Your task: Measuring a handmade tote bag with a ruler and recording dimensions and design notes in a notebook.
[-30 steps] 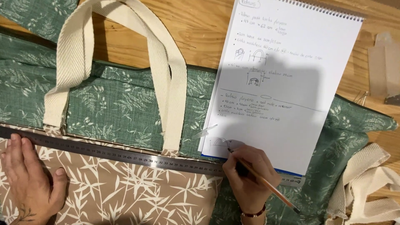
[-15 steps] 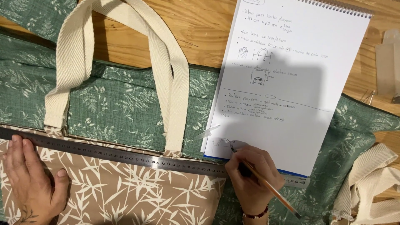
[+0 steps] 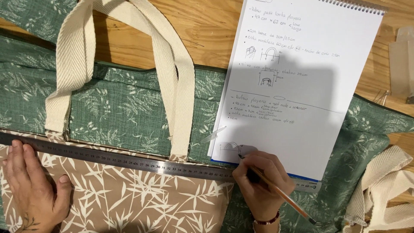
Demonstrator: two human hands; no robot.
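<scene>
The pencil (image 3: pixel 280 194) sits in the right hand (image 3: pixel 258 185), gripped between thumb and fingers, its tip touching the lower left corner of the notepad (image 3: pixel 302 86), just beside a small arched sketch drawn there. Its shaft slants down and to the right, past the wrist, which wears a beaded bracelet (image 3: pixel 267 221). The notepad is a white spiral-bound pad with handwritten lines and little drawings; it lies tilted, its lower part on green leaf-print fabric (image 3: pixel 120 103) and its top on the wooden bench (image 3: pixel 207 30).

A long metal ruler (image 3: pixel 129 160) runs across from the left edge to under the pad's bottom edge, lying along the seam where the green fabric meets a tan panel with white bamboo leaves (image 3: pixel 142 198). The left hand (image 3: pixel 32 185) lies flat and open on that tan panel, fingertips pressing on the ruler's left end, grasping nothing.

A cream webbing handle (image 3: pixel 177 86) loops up from the seam onto the bench. More cream webbing (image 3: pixel 388 190) lies bunched at the lower right, beside the green fabric
</scene>
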